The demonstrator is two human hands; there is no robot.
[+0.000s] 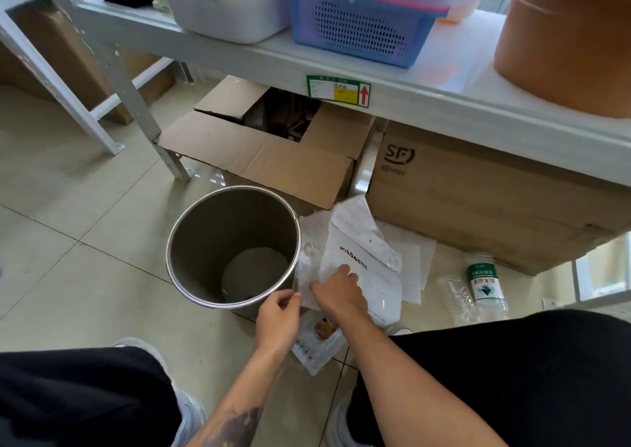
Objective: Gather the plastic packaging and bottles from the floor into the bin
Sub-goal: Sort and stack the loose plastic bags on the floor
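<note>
Crouched over black-trousered knees point(85, 395), both forearms reaching forward and down. Right hand point(341, 293) laid palm-down on a white plastic mailer bag point(362, 258), fingers curled onto its near edge, pinching it. Left hand point(278, 320) just beside, thumb and fingertips pressed together on a clear film at the bin's near rim. Beyond, from largest down: grey metal shelf point(375, 81) overhead with a blue basket point(362, 26); SF-marked carton point(478, 200) and open cardboard box point(273, 146) beneath, hemming the pile in; round metal bin point(191, 241) upright left of the bags — touching them; flat white sheets point(416, 258); green-labelled clear bottle point(485, 282) lying right; crushed clear bottle point(456, 296) beside it; small snack pouch point(317, 340) under the wrists.
</note>
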